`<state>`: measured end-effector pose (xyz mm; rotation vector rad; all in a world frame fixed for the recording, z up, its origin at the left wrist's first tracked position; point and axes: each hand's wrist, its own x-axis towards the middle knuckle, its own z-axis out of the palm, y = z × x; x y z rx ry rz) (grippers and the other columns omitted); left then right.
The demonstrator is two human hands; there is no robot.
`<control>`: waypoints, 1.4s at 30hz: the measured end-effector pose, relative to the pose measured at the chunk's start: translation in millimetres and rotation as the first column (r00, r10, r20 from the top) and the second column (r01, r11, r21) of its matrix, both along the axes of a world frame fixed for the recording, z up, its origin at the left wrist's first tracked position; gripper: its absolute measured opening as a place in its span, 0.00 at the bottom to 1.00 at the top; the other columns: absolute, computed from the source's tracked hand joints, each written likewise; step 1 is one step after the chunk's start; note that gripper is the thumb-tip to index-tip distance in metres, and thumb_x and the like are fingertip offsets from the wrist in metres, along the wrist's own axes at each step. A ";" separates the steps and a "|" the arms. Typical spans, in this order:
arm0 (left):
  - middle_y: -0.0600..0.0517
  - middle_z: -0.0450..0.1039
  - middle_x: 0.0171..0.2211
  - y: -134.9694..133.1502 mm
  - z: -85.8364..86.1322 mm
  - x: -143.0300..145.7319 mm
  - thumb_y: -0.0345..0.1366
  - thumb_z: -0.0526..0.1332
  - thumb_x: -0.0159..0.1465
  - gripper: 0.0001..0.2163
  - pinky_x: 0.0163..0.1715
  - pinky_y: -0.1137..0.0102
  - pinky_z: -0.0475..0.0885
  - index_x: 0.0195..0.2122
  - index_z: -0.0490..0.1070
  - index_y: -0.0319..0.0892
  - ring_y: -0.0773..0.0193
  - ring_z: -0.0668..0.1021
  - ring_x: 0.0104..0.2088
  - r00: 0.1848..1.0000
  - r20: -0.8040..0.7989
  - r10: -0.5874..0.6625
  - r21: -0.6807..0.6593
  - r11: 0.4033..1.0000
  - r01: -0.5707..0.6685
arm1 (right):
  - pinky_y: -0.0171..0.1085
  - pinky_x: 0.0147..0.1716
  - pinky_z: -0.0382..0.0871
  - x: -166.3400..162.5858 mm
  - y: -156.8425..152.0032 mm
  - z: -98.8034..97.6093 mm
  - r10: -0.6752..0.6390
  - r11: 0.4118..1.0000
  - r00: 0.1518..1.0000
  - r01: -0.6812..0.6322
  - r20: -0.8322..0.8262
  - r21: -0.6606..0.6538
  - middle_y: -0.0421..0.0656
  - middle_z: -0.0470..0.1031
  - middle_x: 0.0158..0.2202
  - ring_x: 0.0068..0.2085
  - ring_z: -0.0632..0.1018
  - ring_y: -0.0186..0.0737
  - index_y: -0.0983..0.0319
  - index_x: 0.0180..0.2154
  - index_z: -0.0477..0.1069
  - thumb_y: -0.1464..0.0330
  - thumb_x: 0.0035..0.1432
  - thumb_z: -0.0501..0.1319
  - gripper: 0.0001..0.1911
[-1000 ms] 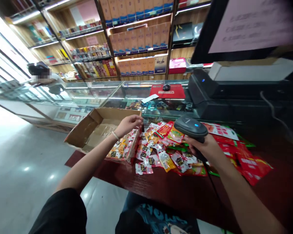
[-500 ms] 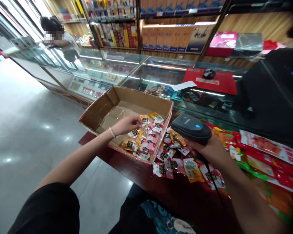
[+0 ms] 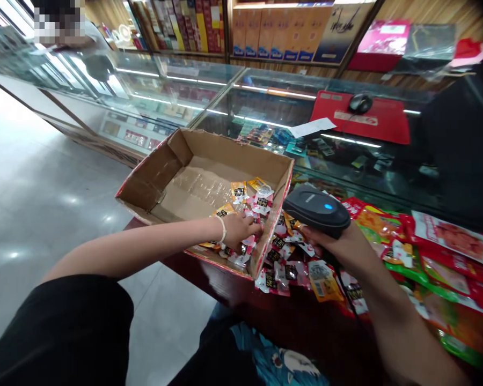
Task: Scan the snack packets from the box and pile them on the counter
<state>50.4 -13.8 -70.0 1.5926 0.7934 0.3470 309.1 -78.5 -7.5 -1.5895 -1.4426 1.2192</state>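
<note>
My left hand (image 3: 240, 230) reaches down into a shallow cardboard box (image 3: 153, 190), its fingers apart and touching small snack packets (image 3: 262, 201) in white, pink and orange wrappers. Whether any packet is pinched under the fingertips is hidden. Around the handle of a black barcode scanner (image 3: 317, 208) my right hand (image 3: 334, 241) is closed; a blue light shows on the scanner's top and its cord hangs down. Below the scanner, just outside the box, more small packets (image 3: 284, 276) lie on the dark red tabletop (image 3: 257, 311).
Larger red and green snack bags (image 3: 446, 257) are piled at the right. Behind the box runs a glass display counter (image 3: 265, 102), bearing a red mat (image 3: 390, 120), a computer mouse (image 3: 360, 103) and a white paper slip (image 3: 313, 127). A person (image 3: 92, 48) is at the far left.
My left hand has moved right and nearer me within the box, down onto the packets, and its fingers have spread. The scanner stays in my right hand. The view has tilted downward.
</note>
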 end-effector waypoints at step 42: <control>0.29 0.69 0.56 -28.1 93.1 23.8 0.58 0.39 0.68 0.37 0.53 0.51 0.69 0.62 0.60 0.29 0.46 0.75 0.54 0.594 0.458 0.661 -0.825 0.565 0.008 | 0.47 0.50 0.72 29.4 -65.6 35.3 0.089 0.917 0.994 -0.109 0.069 0.383 0.47 0.79 0.49 0.49 0.79 0.51 0.60 0.50 0.75 0.61 0.52 0.67 0.23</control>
